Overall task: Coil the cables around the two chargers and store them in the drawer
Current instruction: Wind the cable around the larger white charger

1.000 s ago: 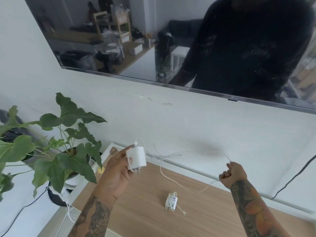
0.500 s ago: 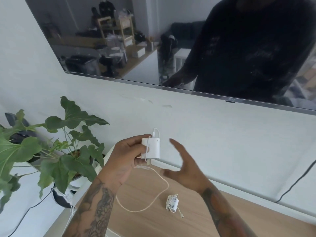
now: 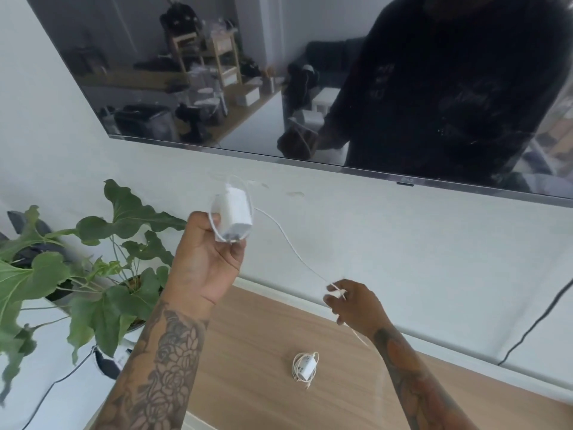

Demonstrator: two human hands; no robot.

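Note:
My left hand [image 3: 207,259] holds a white charger block [image 3: 234,214] raised in front of the wall, with a loop or two of its thin white cable around it. The cable [image 3: 291,246] runs down and right from the block to my right hand [image 3: 353,304], which pinches it and lets the tail hang below. A second, smaller white charger [image 3: 305,367] with its cable coiled around it lies on the wooden top [image 3: 248,352]. No drawer is in view.
A large green potted plant [image 3: 93,268] stands left of the wooden top. A dark wall-mounted TV [image 3: 217,72] hangs above. A black cable [image 3: 533,324] runs down the wall at the right.
My left hand has lifted the charger higher. My right hand went from far right in toward the charger, then back down and right with the cable pulled taut.

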